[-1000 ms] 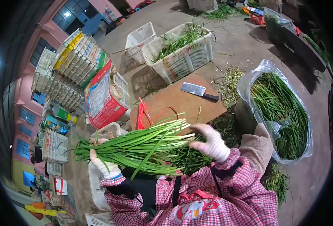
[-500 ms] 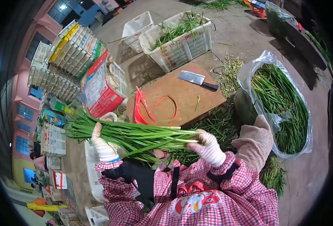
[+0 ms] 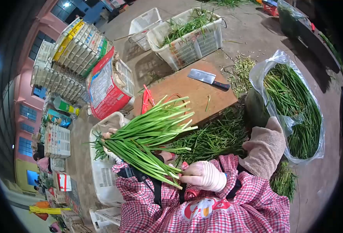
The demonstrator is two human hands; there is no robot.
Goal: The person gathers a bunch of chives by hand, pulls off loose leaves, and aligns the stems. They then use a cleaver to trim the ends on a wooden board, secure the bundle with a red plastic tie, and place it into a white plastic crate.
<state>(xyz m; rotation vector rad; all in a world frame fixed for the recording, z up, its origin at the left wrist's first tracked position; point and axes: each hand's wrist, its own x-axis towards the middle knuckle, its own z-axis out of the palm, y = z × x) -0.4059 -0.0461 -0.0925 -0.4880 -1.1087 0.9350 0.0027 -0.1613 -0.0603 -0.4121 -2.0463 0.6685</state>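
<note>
A bunch of long green leafy stalks (image 3: 140,139) fans out over my lap, its pale stem ends toward the right. My left hand (image 3: 110,140), mostly covered by the leaves, grips the bunch near its leafy end. My right hand (image 3: 201,175), wrapped in whitish cloth bands, has its fingers pressed together at the lower stem ends. Beyond the bunch, a wooden board (image 3: 202,91) carries a cleaver (image 3: 202,76), red ties (image 3: 147,100) and one loose stalk (image 3: 208,103).
Right of me stands a clear plastic bag (image 3: 322,130) full of green stalks. White crates (image 3: 198,47) stand behind the board, and another crate (image 3: 105,179) is at my left. A red-and-white sack (image 3: 111,95) and stacked crates (image 3: 80,46) stand farther left. Cut greens (image 3: 218,136) lie before me.
The bunch has swung and spread into a fan, its stem ends now apart. My right hand has moved down and slightly left, and my left hand has gone partly behind the leaves.
</note>
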